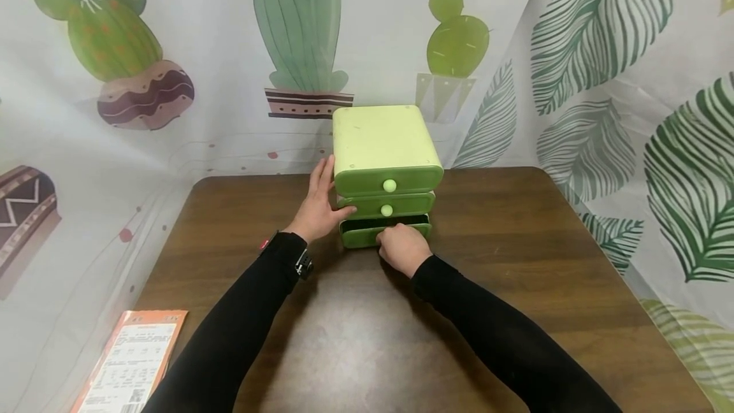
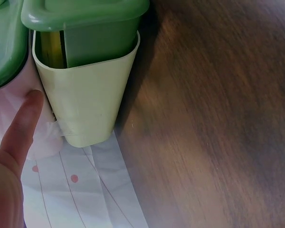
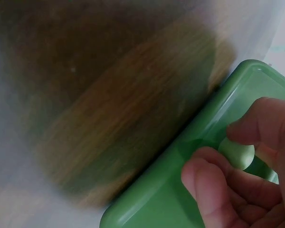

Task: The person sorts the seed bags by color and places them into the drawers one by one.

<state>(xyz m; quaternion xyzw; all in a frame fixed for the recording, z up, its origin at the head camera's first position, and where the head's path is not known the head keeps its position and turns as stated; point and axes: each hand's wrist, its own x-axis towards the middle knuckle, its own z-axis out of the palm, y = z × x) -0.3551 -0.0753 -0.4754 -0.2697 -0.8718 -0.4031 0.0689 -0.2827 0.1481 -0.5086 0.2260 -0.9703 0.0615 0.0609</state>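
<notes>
A small three-tier drawer unit point(image 1: 385, 136), pale yellow-green on top with green drawer fronts, stands at the back of the table. Its bottom drawer point(image 1: 358, 239) is pulled partly out of its casing point(image 2: 88, 102), leaving a dark gap above the front. My right hand point(image 1: 404, 249) pinches that drawer's round light-green knob point(image 3: 238, 153) between thumb and fingers. Against the unit's left side rests my left hand point(image 1: 316, 212), fingers extended upward and thumb towards the middle drawer point(image 1: 367, 206). In the left wrist view, one finger touches the pink middle casing point(image 2: 19, 114).
The unit stands on a brown wooden table point(image 1: 493, 311), close to a hanging cloth point(image 1: 229, 50) printed with cacti. An orange-edged printed sheet point(image 1: 134, 362) lies at the front left. Two upper drawers look closed, each with a round knob point(image 1: 389, 185).
</notes>
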